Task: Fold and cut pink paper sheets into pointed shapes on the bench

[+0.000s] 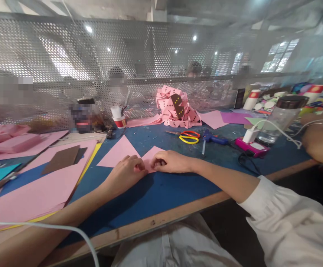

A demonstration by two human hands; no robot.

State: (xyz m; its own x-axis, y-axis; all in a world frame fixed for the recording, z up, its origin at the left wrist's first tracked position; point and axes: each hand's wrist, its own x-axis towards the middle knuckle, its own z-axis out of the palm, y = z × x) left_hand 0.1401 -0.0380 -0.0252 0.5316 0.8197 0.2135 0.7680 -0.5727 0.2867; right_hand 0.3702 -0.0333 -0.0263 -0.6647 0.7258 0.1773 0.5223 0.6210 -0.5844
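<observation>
On the blue tabletop in front of me lies a sheet of pink paper [153, 152], partly hidden by my fingers. My left hand [126, 171] has its fingers curled and pinched at the paper's near left edge. Opposite it, my right hand [172, 162] is closed on the same paper, thumb and forefinger together. The two hands are a small gap apart. Behind my left hand is another pink piece [119, 152] with a pointed top, lying flat. Beyond the hands stands a pink folded-paper construction [172, 105] with dark dots and a brown piece on it.
Scissors [189, 137] with red and yellow handles and a blue glue gun [214, 138] lie behind my right hand. A pink power socket [252, 146] and a clear jar [281, 118] stand right. Pink sheets [39, 196] are stacked left. A perforated metal screen [139, 48] bounds the back.
</observation>
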